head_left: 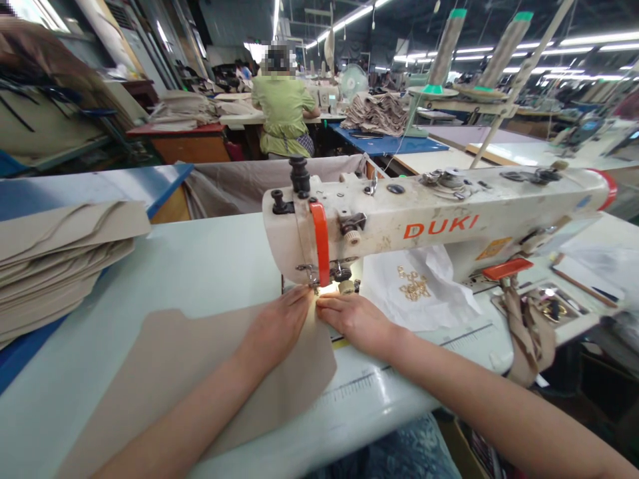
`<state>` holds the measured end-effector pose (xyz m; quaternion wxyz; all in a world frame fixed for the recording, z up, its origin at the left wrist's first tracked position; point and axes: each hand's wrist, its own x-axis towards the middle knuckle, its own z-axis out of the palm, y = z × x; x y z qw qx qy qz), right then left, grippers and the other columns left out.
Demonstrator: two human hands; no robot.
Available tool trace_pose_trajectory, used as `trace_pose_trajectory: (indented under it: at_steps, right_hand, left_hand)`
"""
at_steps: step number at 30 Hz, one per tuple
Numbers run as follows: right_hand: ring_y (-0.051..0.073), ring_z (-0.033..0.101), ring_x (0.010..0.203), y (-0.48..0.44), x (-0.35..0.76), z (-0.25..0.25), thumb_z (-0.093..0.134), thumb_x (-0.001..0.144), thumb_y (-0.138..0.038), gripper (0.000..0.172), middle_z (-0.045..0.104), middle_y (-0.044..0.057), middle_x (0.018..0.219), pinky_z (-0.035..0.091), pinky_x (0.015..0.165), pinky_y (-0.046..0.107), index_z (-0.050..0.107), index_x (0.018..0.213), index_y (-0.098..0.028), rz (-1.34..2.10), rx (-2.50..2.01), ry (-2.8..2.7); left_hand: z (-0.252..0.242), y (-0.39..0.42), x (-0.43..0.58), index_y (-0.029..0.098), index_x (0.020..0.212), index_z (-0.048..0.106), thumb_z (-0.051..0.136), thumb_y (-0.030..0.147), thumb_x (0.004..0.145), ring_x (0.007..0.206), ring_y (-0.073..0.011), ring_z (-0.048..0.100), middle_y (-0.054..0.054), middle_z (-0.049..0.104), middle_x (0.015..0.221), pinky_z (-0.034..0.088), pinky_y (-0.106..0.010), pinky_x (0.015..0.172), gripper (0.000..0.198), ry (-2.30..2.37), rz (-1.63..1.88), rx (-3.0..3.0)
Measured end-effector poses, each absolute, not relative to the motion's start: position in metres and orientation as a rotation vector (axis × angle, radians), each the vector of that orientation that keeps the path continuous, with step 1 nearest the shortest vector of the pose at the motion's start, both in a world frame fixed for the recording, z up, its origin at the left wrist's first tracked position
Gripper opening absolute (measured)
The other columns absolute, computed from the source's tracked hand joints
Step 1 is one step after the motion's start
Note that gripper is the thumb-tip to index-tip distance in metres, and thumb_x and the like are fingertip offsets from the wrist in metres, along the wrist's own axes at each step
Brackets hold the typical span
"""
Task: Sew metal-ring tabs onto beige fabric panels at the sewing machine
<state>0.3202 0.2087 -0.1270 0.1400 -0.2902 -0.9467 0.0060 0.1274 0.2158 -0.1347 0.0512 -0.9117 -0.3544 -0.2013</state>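
Observation:
A beige fabric panel lies on the pale sewing machine table, its upper right part under the head of the white sewing machine. On top of the panel rests my left hand, fingers stretched flat and close together, tips beside the lit needle area. From the right comes my right hand, its fingers closed together at the panel's edge just in front of the needle. The exact spot between the fingertips is too small to make out. An orange guard hangs above both hands.
Left stands a stack of beige fabric pieces. Gold-coloured metal rings lie on white paper behind my right hand. Beige straps hang beside a small parts tray. Another person sits farther back.

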Motion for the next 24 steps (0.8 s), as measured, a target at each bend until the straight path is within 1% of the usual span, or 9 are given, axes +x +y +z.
trace_pose_trajectory:
  at_steps: [3, 11, 15, 18, 20, 22, 24]
  right_hand:
    - [0.021, 0.064, 0.098, 0.207, 0.321, -0.128, 0.055, 0.089, -0.013, 0.012, 0.067, 0.013, 0.111, 0.051, 0.088, 0.033, 0.064, 0.095, -0.009, -0.004, -0.825, -2.715]
    - [0.022, 0.063, 0.100, 0.208, 0.324, -0.129, 0.056, 0.088, -0.011, 0.013, 0.066, 0.015, 0.111, 0.051, 0.089, 0.034, 0.064, 0.097, -0.007, -0.019, -0.811, -2.694]
    - [0.021, 0.062, 0.100, 0.200, 0.318, -0.124, 0.057, 0.088, -0.013, 0.010, 0.067, 0.012, 0.108, 0.051, 0.089, 0.034, 0.065, 0.093, -0.009, -0.039, -0.745, -2.729]
    - [0.021, 0.063, 0.094, 0.183, 0.306, -0.119, 0.058, 0.087, -0.014, 0.007, 0.069, 0.009, 0.101, 0.052, 0.085, 0.034, 0.065, 0.088, -0.011, -0.047, -0.640, -2.772]
    - [0.021, 0.063, 0.092, 0.171, 0.299, -0.119, 0.058, 0.087, -0.013, 0.007, 0.069, 0.009, 0.098, 0.053, 0.083, 0.035, 0.065, 0.087, -0.011, -0.048, -0.596, -2.767]
    - [0.021, 0.063, 0.094, 0.162, 0.293, -0.121, 0.057, 0.087, -0.013, 0.009, 0.069, 0.010, 0.100, 0.053, 0.084, 0.034, 0.065, 0.090, -0.010, -0.041, -0.584, -2.714]
    - [0.021, 0.062, 0.098, 0.156, 0.291, -0.125, 0.055, 0.089, -0.013, 0.013, 0.069, 0.010, 0.103, 0.053, 0.086, 0.034, 0.064, 0.096, -0.009, -0.026, -0.596, -2.645]
  left_hand:
    - [-0.137, 0.214, 0.127, 0.011, 0.106, 0.064, 0.030, 0.009, 0.089, 0.108, -0.0216, 0.061, -0.012, 0.069, 0.106, 0.049, -0.035, 0.095, 0.038, -1.093, -0.579, -2.756]
    - [-0.137, 0.217, 0.130, 0.014, 0.101, 0.065, 0.035, 0.011, 0.091, 0.104, -0.0206, 0.063, -0.011, 0.071, 0.101, 0.051, -0.033, 0.094, 0.032, -1.198, -0.591, -2.738]
    - [-0.138, 0.204, 0.122, 0.011, 0.104, 0.064, 0.035, 0.013, 0.092, 0.108, -0.0192, 0.061, -0.012, 0.069, 0.107, 0.050, -0.032, 0.095, 0.031, -1.186, -0.648, -2.754]
    - [-0.137, 0.178, 0.110, 0.011, 0.108, 0.062, 0.033, 0.012, 0.093, 0.110, -0.0171, 0.060, -0.011, 0.068, 0.112, 0.049, -0.031, 0.097, 0.032, -1.190, -0.672, -2.755]
    - [-0.134, 0.162, 0.104, 0.011, 0.111, 0.061, 0.034, 0.013, 0.093, 0.112, -0.0164, 0.059, -0.011, 0.067, 0.113, 0.047, -0.030, 0.099, 0.032, -1.239, -0.648, -2.755]
    - [-0.129, 0.149, 0.099, 0.011, 0.115, 0.059, 0.035, 0.014, 0.093, 0.115, -0.0158, 0.057, -0.010, 0.066, 0.117, 0.046, -0.029, 0.101, 0.032, -1.333, -0.612, -2.756]
    - [-0.122, 0.136, 0.095, 0.013, 0.122, 0.054, 0.037, 0.018, 0.093, 0.119, -0.0157, 0.054, -0.010, 0.060, 0.127, 0.045, -0.030, 0.102, 0.034, -1.471, -0.594, -2.709]
